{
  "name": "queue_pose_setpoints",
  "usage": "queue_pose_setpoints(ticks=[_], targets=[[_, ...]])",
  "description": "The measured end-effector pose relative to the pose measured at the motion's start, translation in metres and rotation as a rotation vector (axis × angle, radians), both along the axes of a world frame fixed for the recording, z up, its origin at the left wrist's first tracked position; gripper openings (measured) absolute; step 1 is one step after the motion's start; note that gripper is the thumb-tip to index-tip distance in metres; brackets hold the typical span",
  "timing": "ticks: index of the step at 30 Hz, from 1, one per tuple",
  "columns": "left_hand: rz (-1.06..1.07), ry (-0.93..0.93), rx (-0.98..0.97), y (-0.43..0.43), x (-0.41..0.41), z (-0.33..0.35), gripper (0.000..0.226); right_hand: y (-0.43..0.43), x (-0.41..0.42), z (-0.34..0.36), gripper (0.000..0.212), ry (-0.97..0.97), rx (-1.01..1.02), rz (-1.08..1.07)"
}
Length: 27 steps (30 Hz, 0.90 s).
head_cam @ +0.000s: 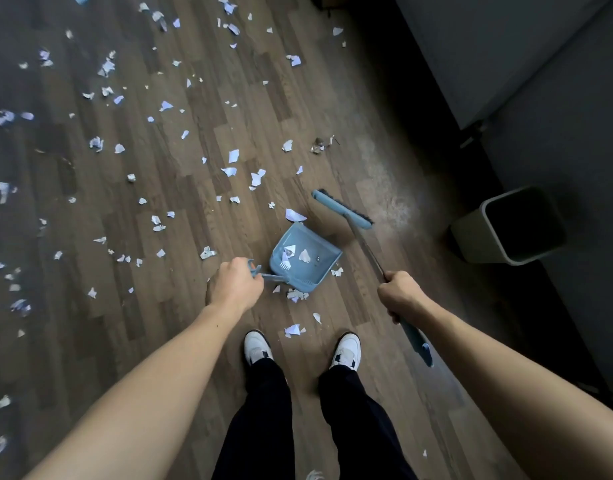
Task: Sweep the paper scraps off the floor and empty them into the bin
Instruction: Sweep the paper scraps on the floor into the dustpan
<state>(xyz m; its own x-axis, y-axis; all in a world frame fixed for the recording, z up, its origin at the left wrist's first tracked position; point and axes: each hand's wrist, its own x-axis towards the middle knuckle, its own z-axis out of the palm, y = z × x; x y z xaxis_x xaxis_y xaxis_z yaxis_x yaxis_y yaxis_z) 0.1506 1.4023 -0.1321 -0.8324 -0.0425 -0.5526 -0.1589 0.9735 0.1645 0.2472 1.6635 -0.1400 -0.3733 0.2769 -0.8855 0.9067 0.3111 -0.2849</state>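
Looking down, head view, at wood-plank floor [194,323].

Gripping dustpan [319,271] by its handle [270,277] with left hand [236,284], fingers curled tight round the handle end. Resting pan on floor just ahead of 2 white shoes [258,346], open side facing away from the feet. Carrying about 3 paper scraps [303,255] inside pan, plus 1 small dark bit.

Clamping broom [343,209] shaft with right hand [400,294], fingers wrapped fully round it, blue grip end sticking out behind the fist. Angling broom head just beyond pan, up and right of it, close but apart. Cannot tell whether bristles touch floor.

Spotting 1 larger scrap right at pan's far corner, between pan and broom head. Noting small clump of scraps just behind pan's near edge, 1 beside its right corner, 2 more close to the shoes. Seeing most scraps spread over floor ahead and left, well apart from pan.

Locating bin [488,209] at right, upright, top open, beside dark cabinet [506,64], well apart from pan and broom head.
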Motion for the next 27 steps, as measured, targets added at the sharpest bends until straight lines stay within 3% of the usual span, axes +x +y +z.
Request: queue_pose_setpoints(ticks=[5, 11, 17, 23, 27], targets=[[0.004, 0.017, -0.012, -0.035, -0.021, 0.0, 0.027, -0.028, -0.027, -0.007, 0.038, 0.031, 0.029, 0.003], [-0.037, -0.001, -0.011, -0.07, -0.059, -0.01, 0.026, -0.075, -0.057, -0.017, 0.057, 0.051, 0.045, -0.05], [-0.103, -0.021, -0.012, -0.09, -0.093, -0.025, 0.028, -0.109, -0.087, -0.03, 0.04, 0.033, 0.07, -0.094], [-0.15, -0.013, -0.006, -0.09, -0.106, -0.033, 0.024, -0.128, -0.108, -0.041, 0.056, 0.035, 0.103, -0.098], [-0.177, 0.007, -0.007, -0.082, -0.112, -0.034, 0.019, -0.131, -0.119, -0.046, 0.051, 0.034, 0.136, -0.089]])
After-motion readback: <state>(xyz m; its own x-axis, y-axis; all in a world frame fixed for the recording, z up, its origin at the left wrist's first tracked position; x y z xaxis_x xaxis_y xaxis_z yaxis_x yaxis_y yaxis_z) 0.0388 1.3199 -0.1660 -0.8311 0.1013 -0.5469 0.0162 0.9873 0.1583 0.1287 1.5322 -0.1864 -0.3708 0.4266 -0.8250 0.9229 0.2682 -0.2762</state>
